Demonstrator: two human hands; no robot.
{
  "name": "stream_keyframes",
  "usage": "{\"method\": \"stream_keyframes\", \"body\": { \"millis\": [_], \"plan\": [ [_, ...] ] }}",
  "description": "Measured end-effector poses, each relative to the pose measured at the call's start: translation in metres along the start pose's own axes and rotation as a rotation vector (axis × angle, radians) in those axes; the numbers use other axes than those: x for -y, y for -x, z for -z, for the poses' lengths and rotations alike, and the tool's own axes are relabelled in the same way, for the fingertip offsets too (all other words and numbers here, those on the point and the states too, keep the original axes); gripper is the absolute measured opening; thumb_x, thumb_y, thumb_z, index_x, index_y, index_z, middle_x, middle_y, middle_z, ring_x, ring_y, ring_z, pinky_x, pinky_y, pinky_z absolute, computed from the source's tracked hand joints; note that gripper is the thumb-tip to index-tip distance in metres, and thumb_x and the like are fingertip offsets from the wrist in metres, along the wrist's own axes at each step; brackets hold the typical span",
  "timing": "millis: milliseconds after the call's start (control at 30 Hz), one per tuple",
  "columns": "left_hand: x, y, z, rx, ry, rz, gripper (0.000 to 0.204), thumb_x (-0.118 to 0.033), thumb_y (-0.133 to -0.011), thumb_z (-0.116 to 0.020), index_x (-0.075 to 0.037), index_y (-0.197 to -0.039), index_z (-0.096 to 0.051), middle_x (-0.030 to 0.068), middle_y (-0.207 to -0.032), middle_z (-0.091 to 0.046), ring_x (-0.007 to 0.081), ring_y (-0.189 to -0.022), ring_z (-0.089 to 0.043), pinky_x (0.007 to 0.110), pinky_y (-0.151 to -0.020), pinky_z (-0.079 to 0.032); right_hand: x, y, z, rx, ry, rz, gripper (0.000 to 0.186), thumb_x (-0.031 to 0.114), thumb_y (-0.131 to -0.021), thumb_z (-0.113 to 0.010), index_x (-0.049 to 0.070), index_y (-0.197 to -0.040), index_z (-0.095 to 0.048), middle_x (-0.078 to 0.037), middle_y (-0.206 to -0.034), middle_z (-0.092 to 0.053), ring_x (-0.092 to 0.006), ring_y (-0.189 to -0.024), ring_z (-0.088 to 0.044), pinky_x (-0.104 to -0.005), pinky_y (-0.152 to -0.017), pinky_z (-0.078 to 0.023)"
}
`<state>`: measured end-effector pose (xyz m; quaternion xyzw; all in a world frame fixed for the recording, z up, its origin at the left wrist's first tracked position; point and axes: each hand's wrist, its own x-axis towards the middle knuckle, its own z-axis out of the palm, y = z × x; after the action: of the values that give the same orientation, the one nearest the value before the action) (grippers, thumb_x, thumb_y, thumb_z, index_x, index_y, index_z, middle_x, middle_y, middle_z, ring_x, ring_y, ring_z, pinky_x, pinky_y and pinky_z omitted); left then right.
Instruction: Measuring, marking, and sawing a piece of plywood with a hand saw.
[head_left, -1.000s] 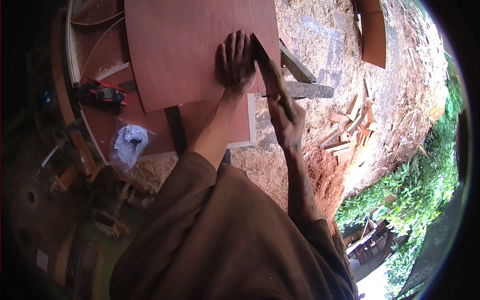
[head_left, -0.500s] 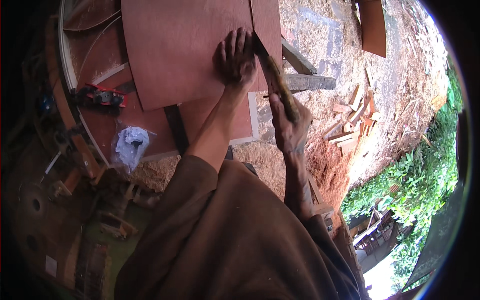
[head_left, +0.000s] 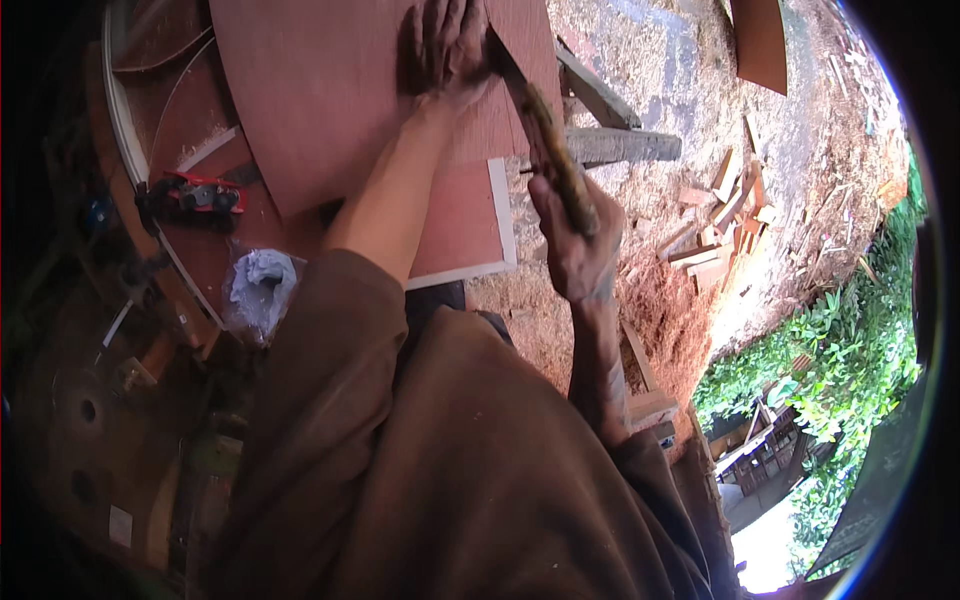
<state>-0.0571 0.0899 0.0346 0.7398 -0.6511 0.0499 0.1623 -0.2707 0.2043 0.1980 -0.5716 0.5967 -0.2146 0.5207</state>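
Observation:
A thin reddish-brown plywood sheet (head_left: 310,110) lies in front of me, with a straight slit near its right side. My left hand (head_left: 450,50) rests flat on it just left of that slit, fingers stretched out and pointing away from me. Closed around the handle of a handsaw (head_left: 560,165) is my right hand (head_left: 582,240), just beyond the sheet's near right edge. The saw's dark blade slants up and left into the slit, and its far end is hidden from view.
Under the sheet is a reddish panel with pale edging (head_left: 505,215). A red and black power tool (head_left: 205,198) and a crumpled plastic bag (head_left: 262,290) sit at left. Wooden beams (head_left: 625,147) jut out at right. Wood offcuts (head_left: 735,210) lie on the shavings-strewn ground.
My left hand has slid farther away along the sheet, beside the slit. The right hand stays on the saw, its position little changed. The whole view has shifted slightly.

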Motion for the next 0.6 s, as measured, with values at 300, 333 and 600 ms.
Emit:
{"method": "stream_keyframes", "body": {
  "millis": [300,333,600],
  "plan": [
    [-0.006,-0.002,0.009,-0.058,0.129,0.030,0.053,-0.026,-0.099,-0.051,-0.002,-0.146,-0.053,0.0145,-0.154,-0.051,0.0287,-0.147,-0.043,0.051,-0.121,-0.031,0.074,0.136,0.056,-0.049,-0.024,-0.119,0.012,0.006,-0.088,-0.066,-0.002,-0.079,-0.065,-0.002,-0.056,-0.050,-0.0074,-0.052,-0.046,-0.0302,-0.047,-0.035],
    [-0.005,-0.001,0.009,-0.058,0.129,0.026,0.052,-0.025,-0.099,-0.050,-0.002,-0.146,-0.053,0.0146,-0.154,-0.051,0.0289,-0.147,-0.043,0.051,-0.121,-0.030,0.063,0.140,0.052,-0.083,-0.078,-0.051,0.011,0.007,-0.088,-0.065,-0.001,-0.081,-0.066,-0.001,-0.056,-0.050,-0.0072,-0.051,-0.045,-0.0299,-0.047,-0.035],
    [0.001,0.002,0.002,-0.037,0.116,0.007,0.051,-0.028,-0.101,-0.050,-0.004,-0.146,-0.055,0.0106,-0.154,-0.052,0.0265,-0.146,-0.045,0.052,-0.120,-0.032,-0.033,-0.054,-0.036,-0.012,-0.018,-0.005,0.026,0.020,-0.091,-0.066,-0.004,-0.100,-0.072,-0.012,-0.061,-0.061,-0.0165,-0.056,-0.057,-0.0354,-0.051,-0.044]
  ]
}}
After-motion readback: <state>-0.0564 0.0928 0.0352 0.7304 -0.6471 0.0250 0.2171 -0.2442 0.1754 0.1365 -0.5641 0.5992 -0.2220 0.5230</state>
